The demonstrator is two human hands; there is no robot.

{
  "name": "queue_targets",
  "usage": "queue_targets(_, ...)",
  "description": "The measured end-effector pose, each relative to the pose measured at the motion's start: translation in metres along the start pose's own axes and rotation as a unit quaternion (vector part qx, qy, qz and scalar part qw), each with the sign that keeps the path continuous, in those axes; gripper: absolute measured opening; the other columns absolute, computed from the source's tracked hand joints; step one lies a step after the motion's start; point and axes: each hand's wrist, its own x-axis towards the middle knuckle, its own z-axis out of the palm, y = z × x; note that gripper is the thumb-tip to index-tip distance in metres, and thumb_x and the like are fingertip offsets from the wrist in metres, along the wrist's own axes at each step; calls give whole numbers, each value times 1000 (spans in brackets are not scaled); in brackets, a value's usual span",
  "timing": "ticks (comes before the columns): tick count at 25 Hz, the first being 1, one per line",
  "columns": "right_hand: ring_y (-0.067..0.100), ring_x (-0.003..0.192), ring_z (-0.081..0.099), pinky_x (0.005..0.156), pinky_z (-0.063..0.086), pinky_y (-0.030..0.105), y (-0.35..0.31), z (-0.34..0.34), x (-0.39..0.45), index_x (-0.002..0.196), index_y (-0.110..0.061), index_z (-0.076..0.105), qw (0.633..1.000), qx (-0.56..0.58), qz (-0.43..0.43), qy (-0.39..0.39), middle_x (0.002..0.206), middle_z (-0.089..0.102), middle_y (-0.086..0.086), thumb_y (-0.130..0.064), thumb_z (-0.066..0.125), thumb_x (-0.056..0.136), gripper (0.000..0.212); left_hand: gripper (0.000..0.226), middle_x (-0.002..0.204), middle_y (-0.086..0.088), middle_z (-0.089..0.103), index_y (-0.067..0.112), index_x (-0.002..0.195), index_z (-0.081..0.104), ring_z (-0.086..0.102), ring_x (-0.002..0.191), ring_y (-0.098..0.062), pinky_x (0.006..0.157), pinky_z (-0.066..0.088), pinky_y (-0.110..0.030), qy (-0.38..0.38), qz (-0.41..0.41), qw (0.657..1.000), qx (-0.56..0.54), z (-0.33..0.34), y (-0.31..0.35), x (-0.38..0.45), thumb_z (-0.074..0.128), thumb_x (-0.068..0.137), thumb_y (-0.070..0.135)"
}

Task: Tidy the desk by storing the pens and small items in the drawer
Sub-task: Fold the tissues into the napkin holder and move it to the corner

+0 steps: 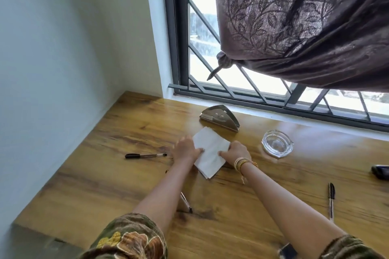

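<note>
While both hands meet at the middle of the bench [105, 185], a stack of white paper napkins [210, 153] lies between them, flat on the wood, its corners pointing toward the window and toward the person.

Left hand [185, 149]: on the stack's left edge, fingers [199, 150] curled over that edge and gripping it, thumb side on top.
Right hand [235, 152]: on the stack's right edge, fingers [224, 153] bent and pinching the paper; yellow and pale bangles [242, 163] at the wrist.

Pens, four in view:
- black-capped pen [145, 155], lying left of the left hand, near it but apart, roughly level across the bench.
- pen under the left forearm [186, 202], mostly hidden, tip toward the near edge.
- black pen at the right [331, 200], lying lengthwise, well apart from the hands.
- a small tip of another item just left of the left forearm; too little shows to tell what it is.

Further out: a metal napkin holder [219, 118], just beyond the stack toward the window. A clear glass ashtray [277, 143], right of the right hand. A dark object [381, 171] at the right border, cut off. Another dark object [287, 250] at the near edge beside the right forearm, unclear.

Surround: barred window [210, 65], knotted brown leaf-patterned curtain [305, 23], pale wall [63, 48]. Floral sleeves [126, 237] at the bottom.
</note>
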Motion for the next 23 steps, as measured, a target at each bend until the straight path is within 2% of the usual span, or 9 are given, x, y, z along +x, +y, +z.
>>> queue_targets(2,21,79,59,62,45,28,-1,-7,1,87,-14,58,998,47,16,-31,91,63,5,-40,73,73,33,59,114,-6,65,16,117,57,60,106,-28,76,45,-33,-30,-27,999,-32,-4,4,-1,73,73,53)
queue_targets(4,16,67,55,54,42,25,0,-8,1,79,-11,62,993,117,15,-19,81,61,5,-33,74,72,26,47,104,-6,67,14,112,64,62,91,-25,65,42,-28,-46,-45,995,-79,-10,7,-2,71,76,44)
queue_targets(8,24,87,64,74,57,37,5,-8,2,108,-5,57,933,353,74,-6,105,65,12,-20,75,75,41,24,83,-8,63,5,90,58,63,70,-24,60,55,-33,-118,-113,956,-244,-13,9,-15,70,80,24)
queue_targets(10,27,98,63,84,56,41,9,-10,1,117,-4,50,931,354,88,9,110,60,11,-20,77,74,52,24,81,-11,62,8,90,50,66,60,-24,56,58,-34,-219,-163,905,-327,-13,9,-26,71,82,16)
queue_targets(12,25,100,58,82,52,36,13,-13,-1,120,-7,47,952,293,86,23,108,55,9,-21,78,74,58,22,82,-10,63,9,96,51,66,58,-24,49,54,-30,-254,-160,886,-353,-14,9,-32,70,85,14)
queue_targets(15,20,92,52,75,43,29,16,-12,-7,118,-8,50,961,258,85,42,113,59,11,-15,76,75,50,15,87,-9,64,7,90,59,66,78,-26,65,58,-36,-181,-129,888,-402,-7,9,-32,70,85,17)
queue_targets(18,24,104,57,81,43,28,19,-11,-9,121,-9,52,966,242,76,49,120,60,10,-11,72,77,49,14,91,-12,65,8,82,64,62,84,-26,73,49,-33,-108,-112,887,-435,-1,7,-31,69,85,21)
queue_targets(20,26,113,56,87,44,30,21,-15,-8,123,-10,51,973,216,69,36,123,59,9,-12,71,78,49,13,94,-12,69,10,77,64,65,88,-27,79,53,-38,-87,-127,882,-445,0,7,-32,71,83,19)
queue_targets(23,23,104,55,82,44,30,22,-23,-8,122,-11,51,978,198,66,28,120,59,9,-16,71,79,49,12,95,-16,71,8,74,63,69,88,-30,82,58,-50,-95,-135,883,-439,3,7,-34,73,81,11)
